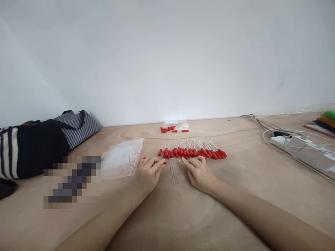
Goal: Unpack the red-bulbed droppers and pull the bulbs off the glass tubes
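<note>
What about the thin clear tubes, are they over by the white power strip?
No, the thin clear tubes lie between the left hand and the right hand.

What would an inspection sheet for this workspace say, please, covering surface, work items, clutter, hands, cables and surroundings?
Surface: tan tabletop, faintly streaked.
Work items: row of red-bulbed tubes; thin clear tubes between the hands; loose red bulbs near the wall; clear bags at left.
Clutter: dark bag and striped bag at left; a pixelated patch hides something nearby.
Hands: left hand pinches a red bulb; right hand has fingers bent beside the tubes, grip unclear.
Cables: white cables loop over a white power strip at right.
Surroundings: pale wall behind.
</note>
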`<state>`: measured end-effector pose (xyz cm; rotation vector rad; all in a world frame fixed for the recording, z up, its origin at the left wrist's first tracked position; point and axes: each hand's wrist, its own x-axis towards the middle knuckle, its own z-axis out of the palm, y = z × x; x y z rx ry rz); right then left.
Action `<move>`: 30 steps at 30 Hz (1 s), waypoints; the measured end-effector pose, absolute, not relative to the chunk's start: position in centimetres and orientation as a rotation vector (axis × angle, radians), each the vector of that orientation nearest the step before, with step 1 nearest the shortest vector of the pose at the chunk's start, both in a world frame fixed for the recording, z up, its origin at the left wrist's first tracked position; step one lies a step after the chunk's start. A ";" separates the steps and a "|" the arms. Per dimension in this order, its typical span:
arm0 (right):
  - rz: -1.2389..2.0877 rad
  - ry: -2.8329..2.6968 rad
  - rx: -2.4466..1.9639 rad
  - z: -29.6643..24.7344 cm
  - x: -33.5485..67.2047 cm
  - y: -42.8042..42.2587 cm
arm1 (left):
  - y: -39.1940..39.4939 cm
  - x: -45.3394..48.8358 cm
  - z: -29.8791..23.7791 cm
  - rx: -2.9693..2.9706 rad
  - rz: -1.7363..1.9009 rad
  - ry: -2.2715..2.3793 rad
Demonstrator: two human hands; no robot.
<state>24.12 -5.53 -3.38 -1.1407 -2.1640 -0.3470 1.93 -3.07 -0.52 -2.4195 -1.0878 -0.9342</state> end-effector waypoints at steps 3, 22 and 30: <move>-0.279 -2.138 -1.097 -3.6 23.5 -5.7 | -2.7 0.3 0.4 -2.371 -0.915 -1.299; 0.053 -2.265 -1.156 -2.3 22.1 -5.9 | -1.7 -1.4 0.0 -2.389 -0.692 -1.387; 0.123 -2.265 -1.067 -2.5 22.5 -5.8 | -1.6 -0.9 -0.4 -2.323 -0.738 -1.452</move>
